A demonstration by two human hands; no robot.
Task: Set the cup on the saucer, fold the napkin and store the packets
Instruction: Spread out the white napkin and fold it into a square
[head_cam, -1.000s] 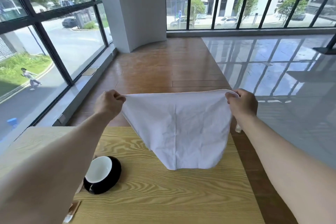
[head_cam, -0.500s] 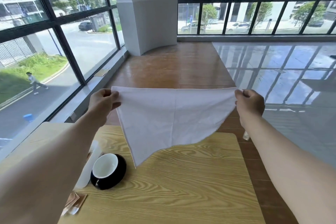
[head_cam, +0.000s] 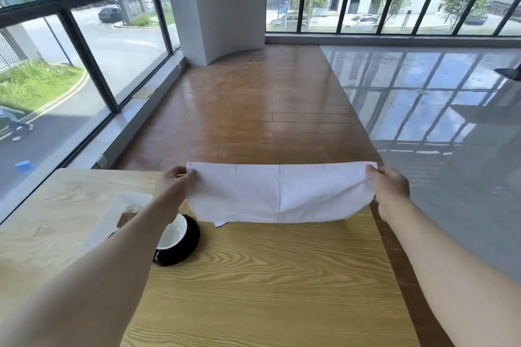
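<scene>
Across the middle of the frame, the napkin [head_cam: 279, 194] now hangs doubled into a shallow band above the table [head_cam: 267, 284], no longer a dangling triangle. Left hand [head_cam: 176, 184] and right hand [head_cam: 390, 190] pinch its upper corners; the first fold looks made.

The napkin [head_cam: 279, 194] is soft white cloth with creases. The table [head_cam: 267, 284] is light wood with wavy grain. At 9 o'clock, the cup [head_cam: 180, 245] looks shiny black outside, smooth white inside.
</scene>
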